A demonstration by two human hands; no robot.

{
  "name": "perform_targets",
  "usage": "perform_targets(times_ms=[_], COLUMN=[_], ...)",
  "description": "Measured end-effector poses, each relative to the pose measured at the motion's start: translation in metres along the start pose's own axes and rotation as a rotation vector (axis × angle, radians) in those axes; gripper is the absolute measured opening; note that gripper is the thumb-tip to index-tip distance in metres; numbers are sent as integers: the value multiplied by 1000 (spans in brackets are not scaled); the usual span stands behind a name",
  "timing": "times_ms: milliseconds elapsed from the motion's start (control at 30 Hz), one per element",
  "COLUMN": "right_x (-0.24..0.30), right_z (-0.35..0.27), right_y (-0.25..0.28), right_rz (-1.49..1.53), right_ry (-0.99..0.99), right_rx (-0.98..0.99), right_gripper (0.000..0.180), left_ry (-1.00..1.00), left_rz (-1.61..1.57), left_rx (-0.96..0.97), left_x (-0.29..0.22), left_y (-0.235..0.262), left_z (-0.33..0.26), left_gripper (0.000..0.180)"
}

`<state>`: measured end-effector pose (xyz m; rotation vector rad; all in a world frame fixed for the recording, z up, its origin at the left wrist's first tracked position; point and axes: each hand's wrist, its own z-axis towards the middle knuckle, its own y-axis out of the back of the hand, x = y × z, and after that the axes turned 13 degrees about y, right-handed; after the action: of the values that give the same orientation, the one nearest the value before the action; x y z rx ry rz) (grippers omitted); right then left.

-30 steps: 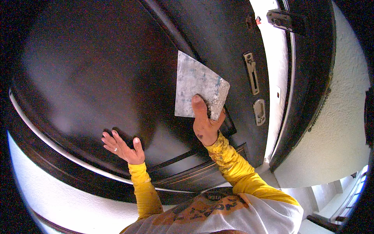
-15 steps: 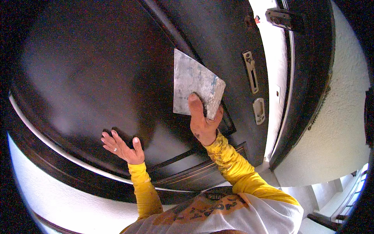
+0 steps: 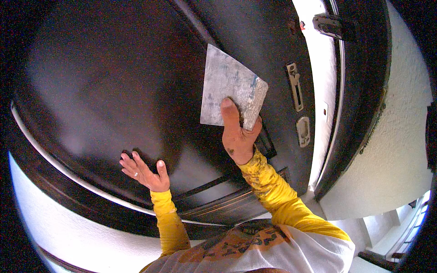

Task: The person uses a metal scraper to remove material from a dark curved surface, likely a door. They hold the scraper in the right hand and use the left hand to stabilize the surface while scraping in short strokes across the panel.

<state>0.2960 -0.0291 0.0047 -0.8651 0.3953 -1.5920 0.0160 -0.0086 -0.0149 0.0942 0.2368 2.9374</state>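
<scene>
My right hand (image 3: 239, 139) grips a flat grey plate (image 3: 226, 79), thumb laid over its face and the other fingers hidden behind it. Blue-grey smears mark the plate, and its right edge is rough and crusted. It looks like a scraper or trowel blade, though I cannot tell its exact kind. Behind it is a dark brown panelled door (image 3: 100, 86). Farther left and lower, my left hand (image 3: 148, 175) has its fingers spread at the door's surface, a ring on one finger. It holds nothing. Whether its palm touches the door, I cannot tell.
A metal latch (image 3: 296, 86) and a recessed pull (image 3: 303, 132) sit along the door's right side. Past a bright gap stands a dark frame (image 3: 364, 91) with a lock fitting (image 3: 334, 26). A textured white wall (image 3: 403, 136) lies beyond the frame.
My right hand has moved the plate slightly upward and tilted it a little. My left hand has stayed almost in place, fingers still spread.
</scene>
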Motion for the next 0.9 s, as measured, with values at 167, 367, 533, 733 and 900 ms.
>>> perform_targets(times_ms=[167, 367, 533, 733, 900], right_x=[-6, -16, -25, -38, -53], right_z=[4, -12, -29, -34, -33], right_y=[6, 21, 35, 46, 59], right_rz=[-39, -107, -282, -264, -238], right_ry=[43, -49, 85, 100, 119], right_rx=[66, 265, 273, 332, 395], right_gripper=[17, 19, 29, 21, 25], left_ry=[-5, -5, -4, -15, -34], left_rz=[-13, -36, -42, -53, -31], left_rx=[17, 25, 16, 7, 13], left_x=[-1, 0, 0, 1, -4], left_y=[-6, -23, -30, -36, -47], left_z=[2, 6, 3, 5, -2], left_gripper=[76, 76, 76, 75, 76])
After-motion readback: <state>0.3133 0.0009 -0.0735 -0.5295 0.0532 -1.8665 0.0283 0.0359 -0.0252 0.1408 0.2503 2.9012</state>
